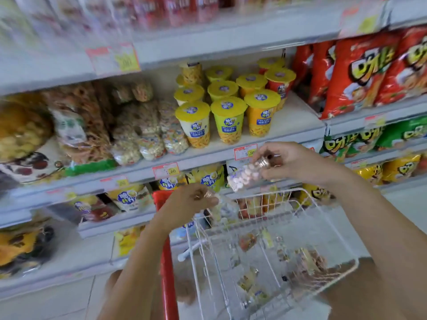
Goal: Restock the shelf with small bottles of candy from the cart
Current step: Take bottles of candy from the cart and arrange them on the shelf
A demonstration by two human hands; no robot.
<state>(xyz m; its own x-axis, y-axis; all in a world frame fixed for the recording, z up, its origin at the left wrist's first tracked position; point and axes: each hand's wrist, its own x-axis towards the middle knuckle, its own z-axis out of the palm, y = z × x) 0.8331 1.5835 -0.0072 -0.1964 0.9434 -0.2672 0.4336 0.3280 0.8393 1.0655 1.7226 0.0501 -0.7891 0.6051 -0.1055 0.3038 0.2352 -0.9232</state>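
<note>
Head view: candy bottle [245, 176] within right grip [288, 160].

Clear glossy plastic candy bottle [242, 177] with shiny metal cap, white-coated wire cart [277, 239], glossy foil bags [360, 75].

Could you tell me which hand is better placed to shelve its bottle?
Right: the right hand holds its pink-candy bottle at the shelf edge; the left hand grips a second bottle lower, over the cart.
</note>
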